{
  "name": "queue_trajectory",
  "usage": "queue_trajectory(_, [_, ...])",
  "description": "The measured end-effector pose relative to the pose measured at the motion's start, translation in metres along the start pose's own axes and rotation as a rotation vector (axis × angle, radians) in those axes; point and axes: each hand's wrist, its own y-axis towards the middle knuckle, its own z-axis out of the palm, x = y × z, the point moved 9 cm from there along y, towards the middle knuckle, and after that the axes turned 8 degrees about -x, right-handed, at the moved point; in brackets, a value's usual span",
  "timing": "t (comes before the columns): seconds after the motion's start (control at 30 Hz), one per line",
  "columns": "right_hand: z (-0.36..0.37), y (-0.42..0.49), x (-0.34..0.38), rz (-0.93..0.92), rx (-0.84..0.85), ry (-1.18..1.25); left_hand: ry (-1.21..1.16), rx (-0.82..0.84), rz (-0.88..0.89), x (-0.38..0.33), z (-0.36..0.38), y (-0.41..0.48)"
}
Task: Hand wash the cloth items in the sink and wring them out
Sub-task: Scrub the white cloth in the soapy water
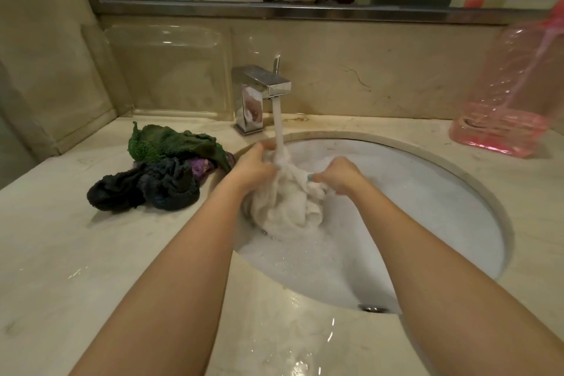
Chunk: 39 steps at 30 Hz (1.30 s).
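A bunched white cloth (287,207) hangs over the oval sink (427,180), right under the running stream from the chrome tap (262,85). My left hand (253,168) grips its upper left part. My right hand (338,175) pinches a fold on its upper right side. The lower end of the cloth dips into soapy water in the basin. On the counter to the left of the sink lies a heap of cloths: a green one (171,142), a black one (143,189) and a purple one (201,166) partly hidden beneath them.
A pink plastic bottle (512,94) stands on the counter at the back right. A clear plastic stand (171,70) leans against the back wall at left. Water is pooled on the marble counter (61,253) near the front edge. The mirror frame runs above.
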Motion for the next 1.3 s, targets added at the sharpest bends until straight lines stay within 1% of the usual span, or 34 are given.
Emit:
queue_trajectory(0.07, [0.021, -0.007, -0.009, 0.067, 0.152, 0.008, 0.19, -0.064, -0.02, 0.007, -0.009, 0.003])
queue_trajectory(0.1, [0.027, -0.011, -0.008, 0.049, 0.192, -0.028, 0.269, -0.038, -0.037, 0.012, -0.009, 0.003])
queue_trajectory(0.17, [0.033, -0.015, -0.003, -0.02, 0.223, -0.099, 0.383, 0.139, -0.089, 0.021, 0.007, -0.004])
queue_trajectory(0.23, [0.038, -0.021, -0.001, -0.041, 0.305, -0.104, 0.45, 0.3, -0.141, 0.025, 0.019, -0.016])
queue_trajectory(0.3, [0.042, -0.028, 0.003, -0.037, 0.391, -0.032, 0.541, 0.393, -0.168, 0.03, 0.024, -0.021])
queue_trajectory(0.33, [0.04, -0.028, 0.008, -0.058, 0.376, 0.002, 0.569, 0.411, -0.168, 0.031, 0.025, -0.022])
queue_trajectory(0.4, [0.025, -0.021, 0.024, -0.163, 0.238, 0.024, 0.507, 0.358, -0.129, 0.024, 0.022, -0.019])
queue_trajectory(0.5, [-0.015, -0.012, 0.047, -0.29, -0.001, 0.092, 0.345, 0.157, -0.018, 0.003, 0.003, -0.01])
queue_trajectory(0.53, [-0.029, -0.009, 0.048, -0.306, -0.078, 0.129, 0.336, 0.149, 0.002, -0.001, 0.0, -0.009])
queue_trajectory(0.57, [-0.044, -0.008, 0.047, -0.31, -0.166, 0.184, 0.378, 0.191, 0.007, 0.001, 0.001, -0.009])
queue_trajectory(0.63, [-0.071, -0.007, 0.039, -0.295, -0.329, 0.385, 0.537, 0.292, -0.038, 0.015, 0.006, -0.013])
queue_trajectory(0.67, [-0.08, -0.007, 0.035, -0.282, -0.381, 0.5, 0.59, 0.284, -0.043, 0.018, 0.005, -0.011])
queue_trajectory(0.7, [-0.085, -0.008, 0.034, -0.275, -0.406, 0.57, 0.593, 0.238, -0.024, 0.018, 0.003, -0.008])
queue_trajectory(0.73, [-0.085, -0.006, 0.035, -0.275, -0.406, 0.583, 0.565, 0.179, 0.007, 0.014, 0.0, -0.005])
queue_trajectory(0.8, [-0.076, -0.003, 0.04, -0.286, -0.358, 0.507, 0.542, 0.13, 0.054, 0.008, -0.002, -0.003])
queue_trajectory(0.87, [-0.062, 0.0, 0.039, -0.271, -0.274, 0.395, 0.65, 0.228, 0.035, 0.011, 0.005, -0.008])
queue_trajectory(0.93, [-0.046, 0.0, 0.034, -0.246, -0.147, 0.314, 0.864, 0.364, -0.034, 0.026, 0.012, -0.016])
queue_trajectory(1.0, [-0.024, -0.005, 0.03, -0.234, 0.008, 0.226, 0.937, 0.395, -0.058, 0.033, 0.012, -0.017])
queue_trajectory(1.07, [0.005, -0.013, 0.025, -0.214, 0.181, 0.019, 0.847, 0.358, -0.047, 0.032, 0.009, -0.015])
queue_trajectory(1.13, [0.031, -0.022, 0.012, -0.183, 0.323, -0.27, 0.639, 0.274, -0.035, 0.028, 0.002, -0.011])
queue_trajectory(1.17, [0.037, -0.023, 0.009, -0.183, 0.334, -0.338, 0.535, 0.224, -0.021, 0.023, -0.001, -0.009])
queue_trajectory(1.2, [0.038, -0.021, 0.006, -0.181, 0.322, -0.352, 0.438, 0.18, 0.001, 0.018, -0.005, -0.006])
queue_trajectory(1.3, [0.027, -0.015, 0.006, -0.216, 0.248, -0.276, 0.173, 0.068, 0.083, -0.002, -0.01, 0.001])
